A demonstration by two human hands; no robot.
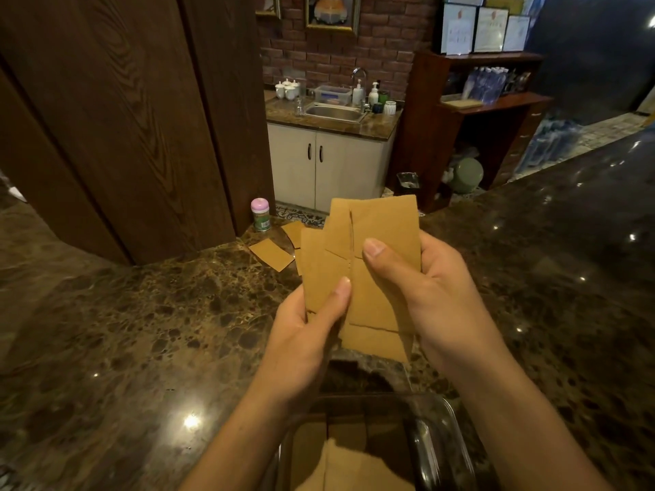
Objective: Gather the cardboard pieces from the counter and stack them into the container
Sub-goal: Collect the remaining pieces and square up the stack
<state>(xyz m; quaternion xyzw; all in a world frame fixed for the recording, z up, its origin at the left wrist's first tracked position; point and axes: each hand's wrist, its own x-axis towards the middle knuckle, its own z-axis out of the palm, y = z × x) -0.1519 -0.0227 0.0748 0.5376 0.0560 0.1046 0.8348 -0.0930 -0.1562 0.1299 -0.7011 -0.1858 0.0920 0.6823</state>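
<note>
Both hands hold a fanned bunch of tan cardboard pieces (375, 242) upright above the dark marble counter (141, 331). My left hand (304, 334) grips the bunch's lower left side, thumb on its front. My right hand (421, 292) grips the right side, thumb pressed across the front. Directly below, at the bottom edge, sits a clear glass container (439, 441) with cardboard pieces (347, 466) lying inside. Two more loose cardboard pieces (272, 254) lie on the counter beyond the bunch, one partly hidden behind it.
A small jar with a pink lid (261, 214) stands at the counter's far edge beside a dark wooden pillar (134, 129). Beyond are a sink unit (333, 111) and a wooden shelf (489, 101). The counter stretches away to the right.
</note>
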